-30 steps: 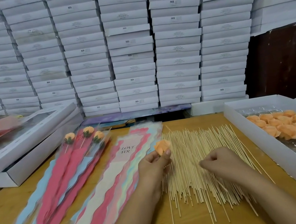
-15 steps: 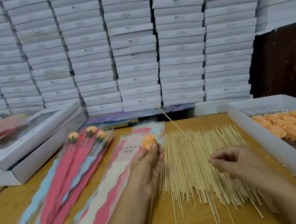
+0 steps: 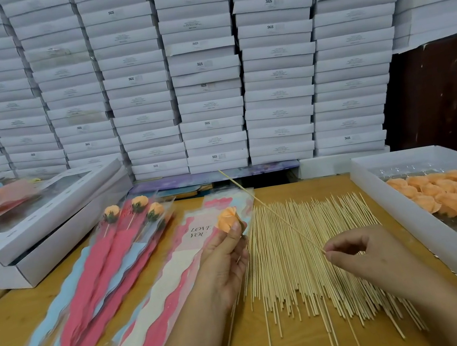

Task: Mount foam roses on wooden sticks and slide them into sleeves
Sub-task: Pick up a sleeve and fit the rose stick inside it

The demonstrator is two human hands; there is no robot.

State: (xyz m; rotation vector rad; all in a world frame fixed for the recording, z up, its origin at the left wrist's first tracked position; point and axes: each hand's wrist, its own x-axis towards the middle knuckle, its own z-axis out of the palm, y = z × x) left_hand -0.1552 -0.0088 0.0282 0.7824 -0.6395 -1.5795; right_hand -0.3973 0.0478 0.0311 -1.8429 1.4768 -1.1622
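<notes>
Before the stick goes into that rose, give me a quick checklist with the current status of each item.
1. Left hand has a grip on the foam rose: ok.
2. Right hand pinches a single wooden stick, lifted off the stick pile: ok.
3. Stick end lined up with the rose's base: not ok, they are apart.
4. Rose's base hole facing the stick: cannot tell.
5. Empty sleeve ready beside the left hand: ok.
</notes>
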